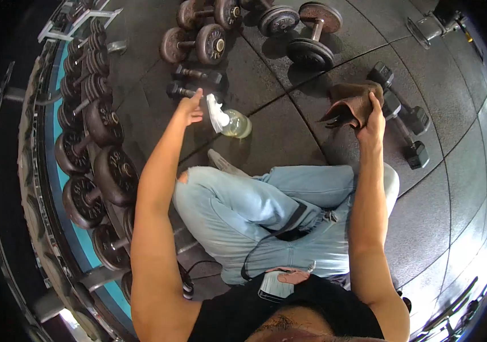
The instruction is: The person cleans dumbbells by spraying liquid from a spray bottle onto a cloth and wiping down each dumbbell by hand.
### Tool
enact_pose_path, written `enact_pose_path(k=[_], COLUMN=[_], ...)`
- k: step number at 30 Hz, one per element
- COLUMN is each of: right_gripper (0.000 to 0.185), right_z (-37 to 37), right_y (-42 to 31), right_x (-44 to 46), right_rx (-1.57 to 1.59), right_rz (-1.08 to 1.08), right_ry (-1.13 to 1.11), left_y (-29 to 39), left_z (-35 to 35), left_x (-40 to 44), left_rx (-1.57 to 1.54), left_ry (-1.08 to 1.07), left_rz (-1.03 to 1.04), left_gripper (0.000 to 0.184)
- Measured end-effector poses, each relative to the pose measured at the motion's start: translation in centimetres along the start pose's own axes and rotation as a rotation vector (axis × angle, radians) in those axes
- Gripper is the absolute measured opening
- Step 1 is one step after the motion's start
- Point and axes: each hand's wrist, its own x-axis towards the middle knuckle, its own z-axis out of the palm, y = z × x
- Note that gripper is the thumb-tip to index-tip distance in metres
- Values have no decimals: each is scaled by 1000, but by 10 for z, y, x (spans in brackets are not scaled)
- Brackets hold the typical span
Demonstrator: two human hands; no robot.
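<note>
by left hand [190, 108] sits a bottle [238, 125]; right hand [374, 122] holds cloth [349, 102].

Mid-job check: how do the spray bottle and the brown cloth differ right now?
The spray bottle rests on the floor; the brown cloth is held up in the right grip.
The bottle is see-through and pale yellowish with a white spray head; the cloth is opaque brown.
The bottle is rounded; the cloth hangs in loose folds.
Both are near dumbbells.
</note>
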Motion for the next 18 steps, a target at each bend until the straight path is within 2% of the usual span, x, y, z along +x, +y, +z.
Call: enact_pose_path(k=[1,2,4,5,6,9,11,12,14,16,18], right_gripper=[37,38,39,41,43,45,44,43,44,45,46], right_z=[2,4,8,7,5,8,7,7,5,5,7], right_y=[-3,-6,-6,-6,-5,-3,-2,-2,-1,-1,0], right_x=[-4,-9,-7,-4,-3,-3,0,1,-1,1,-1], right_rx=[11,-9,-20,-38,-56,-88,-97,-107,-106,-127,-125], right_rz=[-7,-7,-10,-29,-48,-56,-66,-71,-60,-76,-92], right_ry=[7,1,2,9,17,-4,0,1,-15,-65,-124], left_y=[-1,-4,-17,-17,-13,-5,-17,-19,-11,2,28], left_z=[4,8,18,22,27,30,21,12,-1,-5,-16], left_x=[19,33,62,61,50,22,41,43,22,5,-23], left_rx=[-54,-124,-313,-340,-437,-434,-674,-678,-688,-668,-533], left_ry=[-46,-75,-143,-38,27,17,111,87,80,176,177], left_rz=[-40,-70,67,86,165,209,89,30,73,380,605], left_gripper=[79,64,45,28,22,19,16,10,7,13,15])
